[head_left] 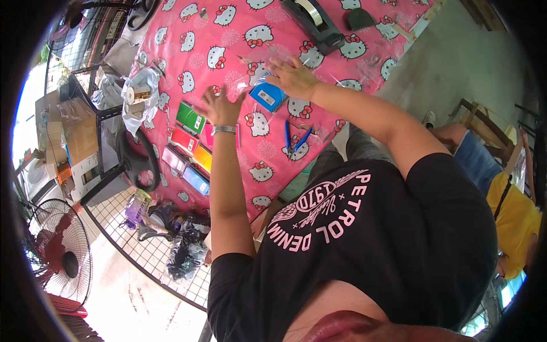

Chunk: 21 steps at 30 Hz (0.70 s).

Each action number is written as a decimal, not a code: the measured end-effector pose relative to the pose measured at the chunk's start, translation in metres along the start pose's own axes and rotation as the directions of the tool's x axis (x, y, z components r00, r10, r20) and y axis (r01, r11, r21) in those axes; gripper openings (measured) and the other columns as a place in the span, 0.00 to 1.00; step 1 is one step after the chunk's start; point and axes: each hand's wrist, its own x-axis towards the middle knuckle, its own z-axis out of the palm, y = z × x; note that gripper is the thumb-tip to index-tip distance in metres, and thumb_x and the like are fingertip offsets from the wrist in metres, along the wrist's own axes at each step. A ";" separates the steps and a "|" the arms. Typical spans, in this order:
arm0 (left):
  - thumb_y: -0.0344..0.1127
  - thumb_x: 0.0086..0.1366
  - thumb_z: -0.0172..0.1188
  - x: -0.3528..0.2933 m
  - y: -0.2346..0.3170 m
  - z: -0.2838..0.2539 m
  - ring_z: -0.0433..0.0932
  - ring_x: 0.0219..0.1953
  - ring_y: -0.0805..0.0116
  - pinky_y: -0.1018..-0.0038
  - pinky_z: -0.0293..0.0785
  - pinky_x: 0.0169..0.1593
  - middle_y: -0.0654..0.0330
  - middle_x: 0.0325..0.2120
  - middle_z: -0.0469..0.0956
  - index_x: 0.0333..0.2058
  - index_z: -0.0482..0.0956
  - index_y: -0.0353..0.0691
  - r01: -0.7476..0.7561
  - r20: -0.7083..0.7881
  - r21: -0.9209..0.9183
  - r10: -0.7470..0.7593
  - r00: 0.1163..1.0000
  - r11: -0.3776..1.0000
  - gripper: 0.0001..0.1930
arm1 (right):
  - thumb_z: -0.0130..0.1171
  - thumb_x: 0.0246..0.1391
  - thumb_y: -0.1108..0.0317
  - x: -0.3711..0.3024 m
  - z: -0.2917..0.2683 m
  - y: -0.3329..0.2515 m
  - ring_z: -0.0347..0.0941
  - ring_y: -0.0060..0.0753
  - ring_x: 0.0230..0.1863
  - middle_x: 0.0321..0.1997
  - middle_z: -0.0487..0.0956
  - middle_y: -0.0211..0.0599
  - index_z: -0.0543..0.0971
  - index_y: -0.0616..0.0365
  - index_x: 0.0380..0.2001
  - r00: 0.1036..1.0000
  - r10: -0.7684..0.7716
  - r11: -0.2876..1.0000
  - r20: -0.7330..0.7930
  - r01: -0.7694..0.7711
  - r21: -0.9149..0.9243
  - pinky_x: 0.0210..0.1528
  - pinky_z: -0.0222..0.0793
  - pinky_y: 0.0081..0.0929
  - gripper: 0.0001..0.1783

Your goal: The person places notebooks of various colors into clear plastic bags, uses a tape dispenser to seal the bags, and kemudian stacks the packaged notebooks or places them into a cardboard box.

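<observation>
My left hand [219,107] is open, fingers spread, above the pink tablecloth next to a small green notebook [191,118]. My right hand [292,78] lies with fingers stretched over the upper edge of a blue spiral notebook [268,96], which seems to have clear plastic around it. Near my left wrist several more small notebooks are laid out, among them a red one [184,140], a yellow one [202,157] and a light blue one [196,180]. A pink one is partly hidden under my left wrist. Blue-handled pliers [297,140] rest nearer my body.
A black tape dispenser [315,24] stands at the table's far side, beside a dark rounded object [360,19]. A white plastic bag [140,97] hangs at the left edge. A fan [62,259] stands lower left. Another person in yellow [513,222] is at the right.
</observation>
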 end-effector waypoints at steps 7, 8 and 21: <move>0.44 0.52 0.61 -0.013 0.005 -0.006 0.71 0.46 0.69 0.55 0.58 0.55 0.65 0.43 0.73 0.46 0.75 0.54 -0.307 0.035 -0.024 0.307 0.951 0.952 0.20 | 0.46 0.53 0.63 -0.001 0.001 -0.007 0.61 0.33 0.60 0.50 0.74 0.31 0.74 0.43 0.39 0.999 0.014 1.000 0.041 -0.015 0.015 0.57 0.51 0.44 0.11; 0.43 0.53 0.61 -0.016 -0.004 -0.003 0.72 0.44 0.69 0.55 0.60 0.53 0.65 0.40 0.73 0.43 0.77 0.53 -0.208 0.139 -0.047 0.213 0.967 0.977 0.17 | 0.46 0.53 0.63 0.001 0.002 -0.009 0.62 0.34 0.59 0.50 0.74 0.31 0.74 0.43 0.40 1.000 0.013 1.000 0.019 -0.013 0.010 0.57 0.51 0.45 0.11; 0.34 0.49 0.57 -0.033 0.095 0.021 0.70 0.42 0.57 0.62 0.67 0.45 0.55 0.37 0.72 0.41 0.73 0.37 -0.133 -0.211 -0.242 0.082 0.974 0.961 0.18 | 0.51 0.50 0.63 0.026 -0.023 0.014 0.64 0.28 0.56 0.43 0.74 0.25 0.74 0.40 0.39 0.999 0.004 0.981 0.037 0.003 -0.194 0.58 0.48 0.50 0.11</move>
